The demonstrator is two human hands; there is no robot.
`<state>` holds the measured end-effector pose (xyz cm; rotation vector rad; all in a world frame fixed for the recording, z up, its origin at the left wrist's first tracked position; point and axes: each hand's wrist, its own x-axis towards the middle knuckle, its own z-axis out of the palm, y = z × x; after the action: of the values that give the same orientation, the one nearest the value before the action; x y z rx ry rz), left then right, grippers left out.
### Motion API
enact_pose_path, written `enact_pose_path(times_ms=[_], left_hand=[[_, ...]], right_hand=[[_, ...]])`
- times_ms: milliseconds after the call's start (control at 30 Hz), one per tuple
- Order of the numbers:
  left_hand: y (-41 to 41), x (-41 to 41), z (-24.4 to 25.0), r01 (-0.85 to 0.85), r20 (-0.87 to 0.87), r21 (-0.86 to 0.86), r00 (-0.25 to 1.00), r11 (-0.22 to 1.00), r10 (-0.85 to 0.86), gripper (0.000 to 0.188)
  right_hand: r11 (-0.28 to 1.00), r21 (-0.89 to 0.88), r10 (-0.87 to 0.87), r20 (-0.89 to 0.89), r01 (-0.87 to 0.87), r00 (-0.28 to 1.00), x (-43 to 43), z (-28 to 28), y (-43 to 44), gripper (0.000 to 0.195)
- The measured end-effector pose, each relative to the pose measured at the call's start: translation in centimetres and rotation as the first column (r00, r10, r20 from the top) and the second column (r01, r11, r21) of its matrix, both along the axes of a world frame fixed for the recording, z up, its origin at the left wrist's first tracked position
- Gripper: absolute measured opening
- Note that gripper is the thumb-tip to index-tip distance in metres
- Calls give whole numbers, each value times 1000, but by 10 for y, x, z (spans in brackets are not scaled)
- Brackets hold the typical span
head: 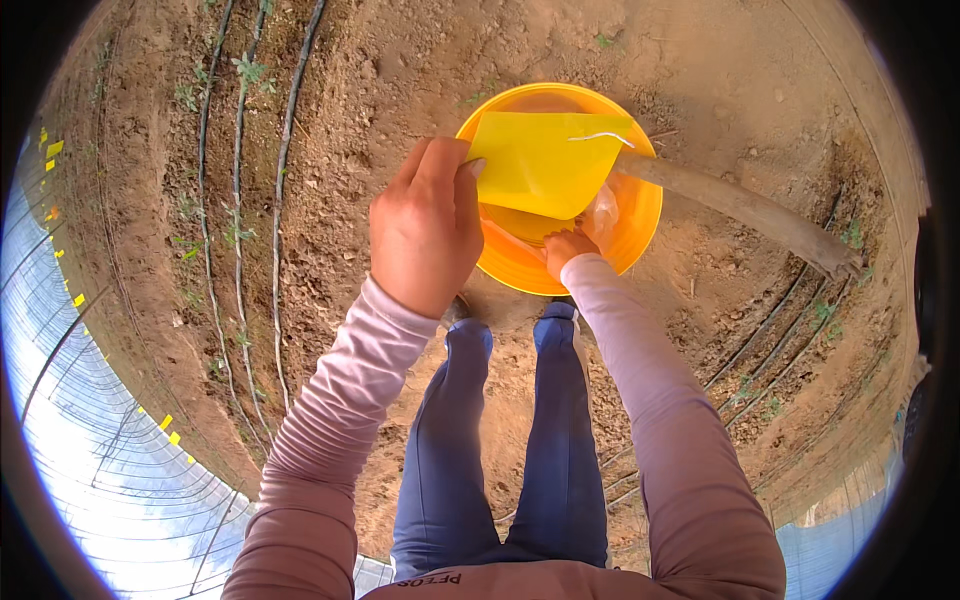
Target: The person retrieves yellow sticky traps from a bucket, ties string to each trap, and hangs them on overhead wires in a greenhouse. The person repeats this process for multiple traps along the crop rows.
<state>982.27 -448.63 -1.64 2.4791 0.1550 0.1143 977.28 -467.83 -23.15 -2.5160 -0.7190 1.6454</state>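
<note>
My left hand (431,221) pinches the left edge of a flat yellow sheet (547,161), which is held over a yellow-orange bucket (646,217). A thin white tie or string (604,136) lies near the sheet's upper right. My right hand (568,247) reaches into the bucket near its lower rim, beside a clear plastic bag (604,210) and more yellow sheet material (517,223). What its fingertips hold, if anything, is not clear. A wooden pole (750,206) extends from behind the sheet, across the bucket's right rim, to the right.
The bucket stands on bare soil before my feet. Black drip lines (281,165) with small green plants (250,71) run along the left, and further drip lines (765,322) lie at right. Small yellow sheets (54,149) hang at the far left, near netting (97,450).
</note>
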Motion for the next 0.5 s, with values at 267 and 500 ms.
enact_pose_path(times_ms=[267,500], left_hand=[[-33,-26,226,473,-226,155,872,868,-435,18],[-38,-99,359,376,-293,198,904,905,-312,19]], right_hand=[[868,407,-291,-51,286,955,-1,262,-67,25],[808,332,-181,-645,487,742,-62,346,-168,27]])
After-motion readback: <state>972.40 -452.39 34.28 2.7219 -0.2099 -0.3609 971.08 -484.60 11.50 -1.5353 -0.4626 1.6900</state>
